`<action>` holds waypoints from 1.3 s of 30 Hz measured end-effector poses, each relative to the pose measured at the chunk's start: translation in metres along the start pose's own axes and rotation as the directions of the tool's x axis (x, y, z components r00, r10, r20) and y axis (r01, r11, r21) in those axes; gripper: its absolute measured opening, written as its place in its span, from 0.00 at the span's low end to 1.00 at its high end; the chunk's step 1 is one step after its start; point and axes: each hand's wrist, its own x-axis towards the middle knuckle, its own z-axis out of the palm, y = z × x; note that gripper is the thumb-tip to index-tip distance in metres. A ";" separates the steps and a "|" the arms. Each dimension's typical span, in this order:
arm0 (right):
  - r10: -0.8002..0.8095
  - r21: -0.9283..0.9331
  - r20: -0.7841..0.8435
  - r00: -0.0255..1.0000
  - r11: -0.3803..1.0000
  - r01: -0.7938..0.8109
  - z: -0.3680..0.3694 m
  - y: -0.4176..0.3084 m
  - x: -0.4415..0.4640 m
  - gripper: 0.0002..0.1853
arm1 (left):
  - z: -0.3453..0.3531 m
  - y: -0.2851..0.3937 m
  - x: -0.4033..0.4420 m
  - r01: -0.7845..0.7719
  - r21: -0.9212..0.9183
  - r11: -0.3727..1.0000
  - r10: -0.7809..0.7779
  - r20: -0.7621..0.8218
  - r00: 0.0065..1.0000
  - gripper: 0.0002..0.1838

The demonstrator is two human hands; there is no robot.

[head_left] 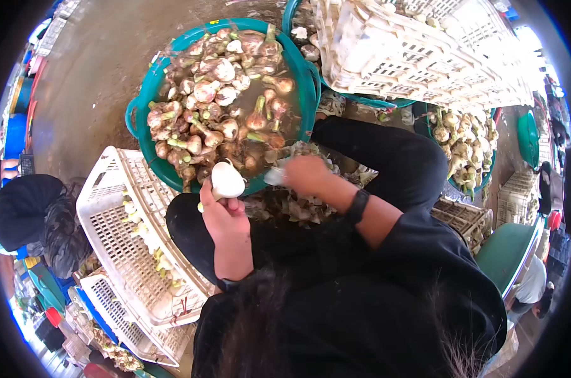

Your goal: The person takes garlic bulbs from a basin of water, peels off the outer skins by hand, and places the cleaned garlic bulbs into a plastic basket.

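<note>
A clean white bulb (pixel 227 181) is held upright in the fingers of my left hand (pixel 225 211), over the near rim of a green tub (pixel 148 82). That tub holds brownish bulbs (pixel 205 91) with cut stems in murky water. My right hand (pixel 303 175) is closed just to the right of the white bulb, not touching it. A pale, blurred object (pixel 275 176) sticks out of its left side; what it is cannot be made out. Under my hands, between my knees, lie loose peelings (pixel 298 208).
White crates stand at the left (pixel 99 208), holding peeled bulbs, and at the upper right (pixel 386 57). Another tub of bulbs (pixel 465 135) sits beyond my right knee. A person in dark clothing (pixel 27 211) is at the far left. A green surface (pixel 506 255) lies at the right.
</note>
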 end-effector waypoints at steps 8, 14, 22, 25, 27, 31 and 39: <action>-0.041 0.067 -0.310 0.950 0.996 0.064 -0.024 -0.003 0.006 0.16 | -0.092 0.044 0.020 0.266 -0.663 0.699 -0.137 0.241 0.961 0.20; 0.017 -0.090 -0.243 0.970 0.995 -0.040 0.054 0.031 0.119 0.16 | -0.075 0.042 0.010 0.066 -0.402 0.913 -0.068 0.007 0.998 0.22; 0.314 0.817 -0.553 0.772 0.384 0.430 -0.012 -0.040 0.065 0.19 | 0.027 -0.046 0.044 0.155 0.219 0.963 -0.215 0.283 0.935 0.28; -0.158 0.330 -0.677 0.719 0.808 0.488 -0.063 -0.030 0.023 0.20 | 0.037 -0.034 0.041 0.048 0.366 0.929 -0.082 0.079 0.993 0.23; -0.404 -0.144 -0.442 0.801 0.913 0.382 -0.081 -0.027 0.011 0.19 | 0.025 -0.026 0.049 -0.099 0.527 0.844 -0.004 0.192 0.981 0.20; -0.569 -0.354 -0.172 0.804 0.798 0.488 -0.060 -0.033 0.010 0.11 | 0.017 -0.020 0.055 -0.439 0.680 0.588 0.137 0.451 0.882 0.22; -0.313 -0.037 -0.208 0.926 0.949 0.313 -0.045 -0.032 0.020 0.08 | 0.019 -0.013 0.050 -0.289 0.786 0.547 -0.136 0.424 0.895 0.20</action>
